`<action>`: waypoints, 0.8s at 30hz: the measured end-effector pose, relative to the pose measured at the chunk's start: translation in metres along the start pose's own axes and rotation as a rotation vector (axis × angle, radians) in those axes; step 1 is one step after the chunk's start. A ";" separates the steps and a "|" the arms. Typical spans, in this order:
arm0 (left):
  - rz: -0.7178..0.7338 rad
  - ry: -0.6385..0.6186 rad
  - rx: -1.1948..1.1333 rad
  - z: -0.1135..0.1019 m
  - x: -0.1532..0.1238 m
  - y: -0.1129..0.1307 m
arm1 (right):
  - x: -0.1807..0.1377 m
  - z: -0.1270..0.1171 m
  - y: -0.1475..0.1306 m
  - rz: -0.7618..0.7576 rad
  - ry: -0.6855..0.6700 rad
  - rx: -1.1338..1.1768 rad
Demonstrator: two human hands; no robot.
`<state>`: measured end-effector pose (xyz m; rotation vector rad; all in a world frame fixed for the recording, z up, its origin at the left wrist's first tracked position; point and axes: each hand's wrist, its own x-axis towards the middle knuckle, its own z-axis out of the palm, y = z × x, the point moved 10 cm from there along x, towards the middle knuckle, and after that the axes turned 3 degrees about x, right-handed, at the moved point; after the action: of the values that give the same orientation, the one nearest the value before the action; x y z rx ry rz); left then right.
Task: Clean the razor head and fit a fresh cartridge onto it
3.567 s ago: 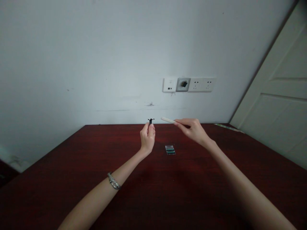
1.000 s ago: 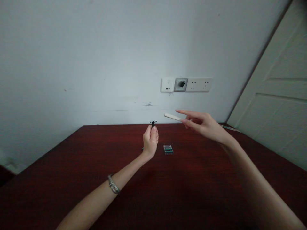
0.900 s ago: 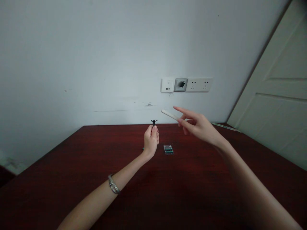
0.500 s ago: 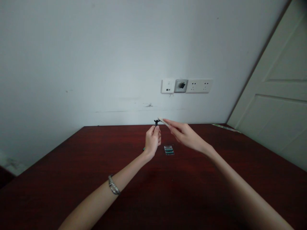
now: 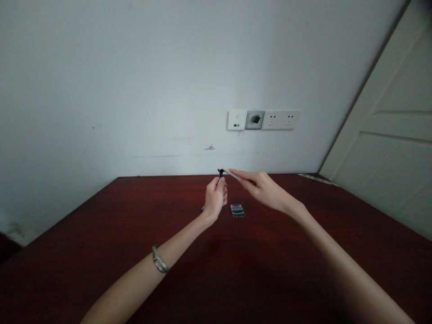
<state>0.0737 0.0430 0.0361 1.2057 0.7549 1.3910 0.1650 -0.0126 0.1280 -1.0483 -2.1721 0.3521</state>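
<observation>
My left hand point(image 5: 215, 198) is closed around the handle of a small black T-shaped tool point(image 5: 221, 173), which looks like a razor, held upright with its head above my fist. From the right, my right hand point(image 5: 261, 188) pinches a thin white flat piece point(image 5: 232, 173), perhaps a folded tissue or pad. Its tip meets the tool's head, or lies just beside it. Below the hands, a clear plastic pack point(image 5: 237, 210) with green strips inside lies on the table. A small green thing point(image 5: 202, 209) peeks out behind my left wrist, mostly hidden.
The dark red wooden table point(image 5: 168, 193) runs back to a white wall bearing a row of sockets point(image 5: 279, 120). A long thin strip point(image 5: 317, 179) lies at the table's back right, near a pale panelled door point(image 5: 388, 121).
The white piece and the tool's head have shifted slightly against each other, and the head appears turned a little. Both hands stay almost in place, with their grips kept.
</observation>
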 end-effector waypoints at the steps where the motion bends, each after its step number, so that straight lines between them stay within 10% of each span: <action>1: 0.000 -0.001 -0.004 0.000 0.000 0.000 | 0.000 0.000 -0.001 -0.004 -0.024 -0.010; 24: -0.009 -0.025 -0.003 0.000 0.000 -0.002 | -0.007 -0.002 -0.010 -0.049 -0.109 -0.080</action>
<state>0.0745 0.0429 0.0347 1.2144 0.7397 1.3671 0.1638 -0.0246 0.1309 -1.0394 -2.3216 0.3089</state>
